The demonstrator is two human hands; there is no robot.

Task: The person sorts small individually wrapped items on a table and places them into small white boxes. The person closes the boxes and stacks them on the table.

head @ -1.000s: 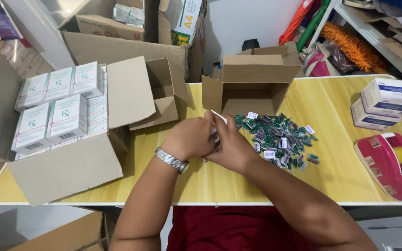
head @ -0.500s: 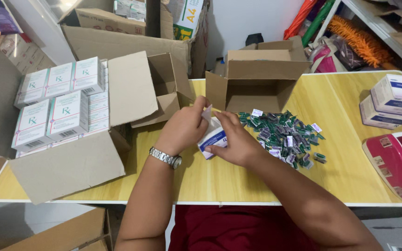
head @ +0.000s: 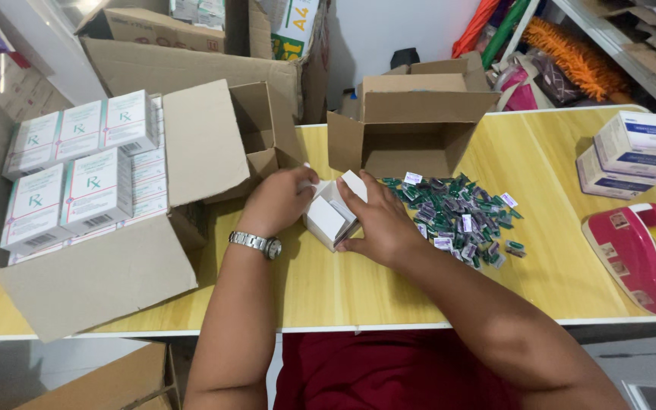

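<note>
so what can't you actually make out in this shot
Head view only:
- Inside of the small white box: both hands cover it, left hand, right hand.
- Left fingers: hidden behind the box.
- Pile of small green packets: too small to tell what they are.
- Floor of the open brown carton: in shadow.
- Pink tape dispenser: cut off by the right edge.

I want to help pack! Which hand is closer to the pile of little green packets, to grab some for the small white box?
Probably the right hand. It rests on the small white cardboard box right beside the pile of little green packets. The left hand holds the box's far side, near the big open cardboard carton.
</note>
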